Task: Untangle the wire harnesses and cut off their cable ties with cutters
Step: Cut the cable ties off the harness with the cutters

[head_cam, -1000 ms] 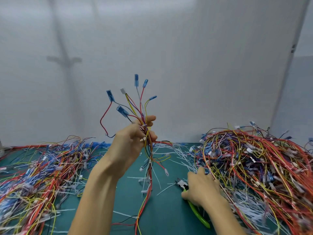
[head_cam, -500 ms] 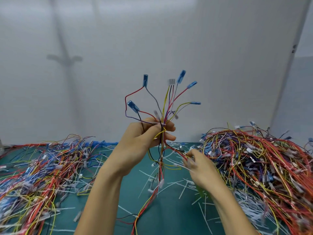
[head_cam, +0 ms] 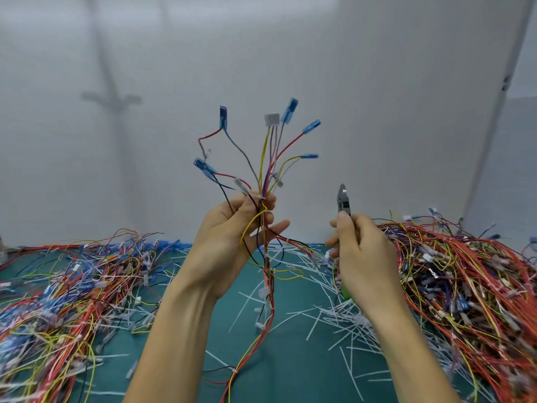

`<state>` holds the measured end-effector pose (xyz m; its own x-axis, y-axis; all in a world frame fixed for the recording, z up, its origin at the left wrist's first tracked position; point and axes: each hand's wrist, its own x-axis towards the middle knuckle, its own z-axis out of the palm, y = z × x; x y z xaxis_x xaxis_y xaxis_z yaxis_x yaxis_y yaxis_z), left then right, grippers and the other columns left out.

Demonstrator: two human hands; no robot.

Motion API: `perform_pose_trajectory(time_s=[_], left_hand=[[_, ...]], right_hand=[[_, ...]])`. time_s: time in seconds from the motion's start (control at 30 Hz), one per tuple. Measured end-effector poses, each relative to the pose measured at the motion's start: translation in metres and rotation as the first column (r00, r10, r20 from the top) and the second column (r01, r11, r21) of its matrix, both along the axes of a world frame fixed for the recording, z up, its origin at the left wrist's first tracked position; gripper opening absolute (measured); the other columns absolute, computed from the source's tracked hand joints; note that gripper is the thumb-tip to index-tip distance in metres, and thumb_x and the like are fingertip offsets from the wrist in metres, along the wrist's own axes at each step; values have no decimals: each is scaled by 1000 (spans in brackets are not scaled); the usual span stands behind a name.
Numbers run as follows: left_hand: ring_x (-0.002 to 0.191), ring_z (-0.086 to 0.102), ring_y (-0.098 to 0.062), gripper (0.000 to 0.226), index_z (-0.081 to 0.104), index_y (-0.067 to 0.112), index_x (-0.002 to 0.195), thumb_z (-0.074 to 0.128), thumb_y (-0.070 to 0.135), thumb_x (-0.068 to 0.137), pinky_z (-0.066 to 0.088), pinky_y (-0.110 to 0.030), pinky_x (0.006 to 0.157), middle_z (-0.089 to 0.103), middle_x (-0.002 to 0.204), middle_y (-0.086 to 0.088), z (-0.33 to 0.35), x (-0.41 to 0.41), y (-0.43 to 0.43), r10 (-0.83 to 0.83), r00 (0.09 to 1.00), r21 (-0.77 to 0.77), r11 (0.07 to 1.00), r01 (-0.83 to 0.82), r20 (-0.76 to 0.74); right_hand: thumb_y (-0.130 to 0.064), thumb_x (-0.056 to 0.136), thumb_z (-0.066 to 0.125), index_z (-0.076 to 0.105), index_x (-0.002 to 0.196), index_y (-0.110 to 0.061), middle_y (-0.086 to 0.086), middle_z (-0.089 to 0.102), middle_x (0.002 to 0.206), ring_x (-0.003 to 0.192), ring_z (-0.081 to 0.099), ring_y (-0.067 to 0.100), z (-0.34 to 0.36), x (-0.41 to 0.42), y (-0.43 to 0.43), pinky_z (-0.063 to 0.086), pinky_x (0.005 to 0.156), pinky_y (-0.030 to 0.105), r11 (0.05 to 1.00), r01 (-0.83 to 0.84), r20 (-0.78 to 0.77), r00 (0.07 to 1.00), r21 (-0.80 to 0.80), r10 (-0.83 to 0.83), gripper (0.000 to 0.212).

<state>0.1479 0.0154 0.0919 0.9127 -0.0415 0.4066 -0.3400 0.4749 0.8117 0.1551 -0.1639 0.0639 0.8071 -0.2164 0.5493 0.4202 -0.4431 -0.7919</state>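
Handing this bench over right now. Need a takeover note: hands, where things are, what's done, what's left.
Left hand: grips one wire harness upright, connectors fanned above the fist, tail hanging over the mat.
Right hand: holds the cutters, tips up, apart from the harness.
Harness piles: left pile, right pile.
Done: cut tie offcuts litter the mat.
Left: white ties on the held harness are not yet cut. I cannot tell which pile is finished.

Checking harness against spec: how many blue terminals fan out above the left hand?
5 blue terminals: two left of the white connector, upper and lower; three to its right, top, middle, lower. The left hand may hide more.
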Motion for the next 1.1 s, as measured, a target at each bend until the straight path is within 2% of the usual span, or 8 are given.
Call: perform_pose_trajectory(time_s=[0.07, 0.23, 0.43, 0.6, 0.73, 0.83, 1.03, 1.1], left_hand=[[64, 60, -13, 17, 68, 4, 84, 60, 19, 82, 59, -37, 75, 64, 82, -8, 0, 0, -1, -11, 1000, -2, 1000, 11, -8], [60, 57, -12, 12, 75, 16, 70, 67, 24, 76, 59, -33, 77, 57, 71, -6, 3, -1, -2, 104, 994, 63, 992, -105, 27], [71, 68, -15, 18, 76, 8, 84, 73, 23, 74, 58, -25, 70, 70, 78, -9, 1, 2, -5, 255, 967, 110, 961, -255, 16], [72, 69, -16, 22, 73, 0, 92, 74, 17, 78, 57, -23, 68, 72, 82, -9, 2, 2, -6, 247, 967, 51, 968, -245, -58], [63, 62, -16, 8, 69, -1, 79, 70, 6, 83, 57, -24, 64, 63, 71, -10, 2, 3, -12, 260, 962, 3, 965, -261, -86], [57, 59, -14, 14, 73, 4, 71, 70, 3, 84, 57, -24, 61, 61, 66, -9, 2, 2, -16, 308, 948, 0, 951, -309, -85], [48, 59, -15, 13, 63, -6, 84, 65, 5, 89, 55, -24, 52, 60, 62, -11, 0, 3, -19, 448, 891, 60, 894, -445, -76], [48, 60, -14, 9, 59, -1, 81, 61, 0, 90, 53, -23, 49, 60, 58, -5, -1, 3, -20, 480, 876, 91, 876, -474, -51]], right_hand=[[-44, 100, 40, 64, 89, -21, -6, 67, 71, 72, 65, 15, 6, -5, 1, 52, 73, 41, 1000, -22, 9, 1000, -5, 22, 35], [-57, 92, 43, 64, 80, -20, -1, 67, 69, 70, 64, 21, 19, -19, 3, 52, 70, 43, 991, -93, 58, 993, -100, 99, 44], [-71, 81, 25, 62, 82, -20, 1, 64, 68, 66, 57, 18, 24, -33, 17, 45, 64, 39, 913, -246, -21, 967, -325, 254, 64], [-54, 96, 29, 54, 80, -21, -6, 52, 66, 67, 51, 19, 19, -30, 22, 37, 63, 38, 893, -215, -28, 975, -396, 222, 45], [-55, 97, 32, 50, 79, -23, -7, 45, 63, 64, 46, 16, 18, -29, 19, 31, 57, 34, 885, -171, -21, 983, -434, 180, 41], [-55, 97, 33, 50, 80, -24, -6, 46, 65, 63, 46, 14, 17, -27, 19, 31, 55, 28, 874, -163, -16, 984, -458, 175, 40], [-57, 95, 33, 49, 79, -25, -8, 47, 68, 66, 45, 13, 16, -27, 21, 31, 57, 30, 857, -177, 26, 976, -484, 216, 39], [-56, 95, 35, 49, 79, -26, -8, 46, 69, 65, 45, 11, 16, -28, 23, 30, 56, 27, 853, -193, 44, 969, -485, 244, 38]])
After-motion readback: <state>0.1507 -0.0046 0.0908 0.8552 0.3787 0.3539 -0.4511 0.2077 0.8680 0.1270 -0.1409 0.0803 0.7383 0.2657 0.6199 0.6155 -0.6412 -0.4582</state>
